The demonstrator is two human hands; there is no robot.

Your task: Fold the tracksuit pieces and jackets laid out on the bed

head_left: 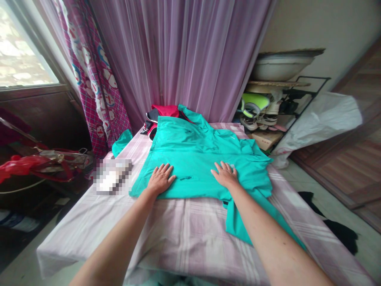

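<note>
Two bare hands are pressed flat on a teal jacket [196, 159] that's spread over a table with a pink and white checked cloth [190, 234]. The left hand [160, 178] sits near the jacket's near left corner, fingers fanned wide, palm down. Right hand [225, 174] is the same deal, fingers spread and palm down, toward the right half of the jacket. Neither one is pinching or gripping anything, they're just lying on the fabric.

Between them there's a small dark zipper [186, 178] near the near edge. One teal sleeve runs off toward the near right, passing under the right forearm, and another bit of sleeve pokes up at the far side. The jacket covers the middle of the table, pretty wrinkled toward the right.

Just beyond its far left corner is a bundle of red and black clothing [163, 111], partly hidden by the teal fabric. A pixelated patch [113, 176] blurs something on the left of the cloth, can't tell what. Past the table hangs a purple curtain [190, 55], with a pink patterned one [99, 91] to its left. Over on the far right, a rack [312, 93] holds a big pale basin [282, 65] and some shoes [258, 121].
</note>
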